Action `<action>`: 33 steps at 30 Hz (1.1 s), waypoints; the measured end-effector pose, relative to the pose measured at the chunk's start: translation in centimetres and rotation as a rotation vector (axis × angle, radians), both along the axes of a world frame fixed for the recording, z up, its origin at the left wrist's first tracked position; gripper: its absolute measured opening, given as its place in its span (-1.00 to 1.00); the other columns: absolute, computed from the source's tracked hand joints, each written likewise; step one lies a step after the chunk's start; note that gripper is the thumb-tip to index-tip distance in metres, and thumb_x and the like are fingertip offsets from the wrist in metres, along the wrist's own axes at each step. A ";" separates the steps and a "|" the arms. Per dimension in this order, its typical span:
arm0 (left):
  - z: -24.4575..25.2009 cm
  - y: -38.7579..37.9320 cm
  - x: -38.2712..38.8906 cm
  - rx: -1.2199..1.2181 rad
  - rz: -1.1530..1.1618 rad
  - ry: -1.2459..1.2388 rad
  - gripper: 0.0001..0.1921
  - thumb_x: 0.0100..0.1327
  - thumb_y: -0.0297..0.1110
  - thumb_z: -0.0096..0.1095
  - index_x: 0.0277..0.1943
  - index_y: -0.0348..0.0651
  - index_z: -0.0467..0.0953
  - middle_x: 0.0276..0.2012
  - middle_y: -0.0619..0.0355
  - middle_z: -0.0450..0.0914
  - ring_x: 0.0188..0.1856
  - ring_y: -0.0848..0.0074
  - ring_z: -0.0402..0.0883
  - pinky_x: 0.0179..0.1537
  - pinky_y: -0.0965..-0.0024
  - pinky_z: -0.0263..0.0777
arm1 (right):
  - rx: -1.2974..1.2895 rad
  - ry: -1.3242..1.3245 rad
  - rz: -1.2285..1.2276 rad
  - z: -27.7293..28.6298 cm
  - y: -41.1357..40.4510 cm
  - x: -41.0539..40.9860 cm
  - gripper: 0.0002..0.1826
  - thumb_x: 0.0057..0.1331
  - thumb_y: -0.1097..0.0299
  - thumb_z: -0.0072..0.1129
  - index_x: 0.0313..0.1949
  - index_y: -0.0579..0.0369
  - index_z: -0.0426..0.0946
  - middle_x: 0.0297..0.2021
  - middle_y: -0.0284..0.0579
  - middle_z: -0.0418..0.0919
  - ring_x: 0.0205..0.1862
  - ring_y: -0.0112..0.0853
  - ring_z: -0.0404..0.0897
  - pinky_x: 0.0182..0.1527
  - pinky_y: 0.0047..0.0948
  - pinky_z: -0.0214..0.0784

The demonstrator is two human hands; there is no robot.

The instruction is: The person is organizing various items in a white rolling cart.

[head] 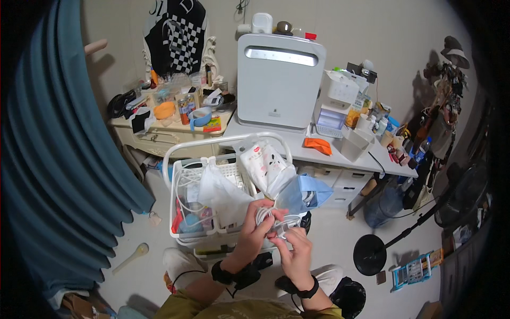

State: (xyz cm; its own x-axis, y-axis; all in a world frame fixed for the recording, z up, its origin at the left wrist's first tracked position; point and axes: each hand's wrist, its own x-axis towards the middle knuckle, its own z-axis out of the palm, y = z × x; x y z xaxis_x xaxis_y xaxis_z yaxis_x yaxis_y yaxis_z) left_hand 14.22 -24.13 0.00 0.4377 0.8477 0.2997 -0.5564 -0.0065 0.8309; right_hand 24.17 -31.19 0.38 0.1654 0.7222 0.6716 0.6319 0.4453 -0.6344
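Both hands meet over the right side of a white plastic basket [173,215] with a raised handle. My left hand [255,221] grips a coiled white cable [265,215] between thumb and fingers. My right hand [295,245] pinches the lower right part of the same bundle, near a small plug-like piece [282,229]. Just beyond the hands, a light blue fabric pouch [297,193] stands open with something white inside. A white package with a panda print [263,165] leans against the handle. Within the basket are a white cloth or bag [223,191], loose white cable and a blue round item [190,224].
Behind the basket stand a white desk [279,139] with an air purifier [281,83] and a cluttered cream dressing table [171,137]. A blue curtain [67,159] hangs at left. On the floor at right are a round black stand base [369,255] and a small blue folding rack [414,272].
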 end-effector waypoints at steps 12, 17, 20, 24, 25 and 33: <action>-1.0 -0.2 0.4 -0.050 0.050 -0.087 -0.84 0.43 -0.35 -0.41 -0.22 -0.26 0.08 -0.32 -0.09 0.50 -0.12 0.26 0.53 -0.05 0.29 0.39 | -0.041 0.113 -0.057 -0.9 0.1 -1.0 -0.89 0.11 0.54 0.16 -0.34 0.25 0.54 -0.55 -0.12 0.54 -0.50 -0.33 0.44 -0.39 -0.48 0.25; -1.5 -0.3 0.7 0.028 0.079 -0.120 -0.84 0.43 -0.32 -0.36 -0.21 -0.23 0.09 -0.39 -0.04 0.47 -0.14 0.28 0.52 -0.07 0.30 0.38 | -0.009 -0.069 -0.098 0.0 -0.1 -1.4 -0.86 0.08 0.59 0.13 -0.31 0.24 0.55 -0.57 -0.08 0.45 -0.49 -0.23 0.39 -0.41 -0.40 0.24; -1.0 -0.6 0.6 -0.008 0.018 -0.205 -0.85 0.42 -0.33 -0.33 -0.21 -0.23 0.10 -0.38 -0.04 0.46 -0.16 0.31 0.52 -0.05 0.29 0.37 | -0.049 -0.111 -0.062 0.6 -0.6 -1.2 -0.84 0.06 0.60 0.13 -0.31 0.25 0.55 -0.55 -0.06 0.45 -0.50 -0.21 0.39 -0.41 -0.37 0.25; -0.8 -0.8 0.5 0.033 0.008 -0.113 -0.81 0.43 -0.27 -0.41 -0.22 -0.21 0.09 -0.37 -0.06 0.44 -0.12 0.21 0.49 0.02 0.13 0.31 | -0.075 -0.114 -0.031 1.4 -0.8 -0.6 -0.85 0.07 0.59 0.14 -0.31 0.25 0.55 -0.55 -0.07 0.45 -0.50 -0.21 0.40 -0.41 -0.38 0.25; -1.1 -0.9 0.4 0.106 0.049 -0.090 -0.81 0.42 -0.26 -0.38 -0.20 -0.22 0.09 -0.36 -0.07 0.44 -0.14 0.21 0.49 0.01 0.12 0.32 | -0.141 -0.078 0.020 1.8 -0.8 -0.3 -0.85 0.07 0.58 0.15 -0.31 0.25 0.55 -0.55 -0.07 0.46 -0.49 -0.21 0.42 -0.39 -0.39 0.26; -0.9 -2.2 0.3 0.313 0.306 -0.016 -0.73 0.40 -0.19 -0.30 -0.16 -0.28 0.09 -0.36 -0.07 0.41 -0.22 0.23 0.53 -0.11 0.14 0.43 | -0.284 0.439 0.140 1.3 -0.8 -0.9 -0.90 0.08 0.56 0.18 -0.36 0.20 0.52 -0.47 -0.04 0.54 -0.40 -0.28 0.52 -0.26 -0.43 0.33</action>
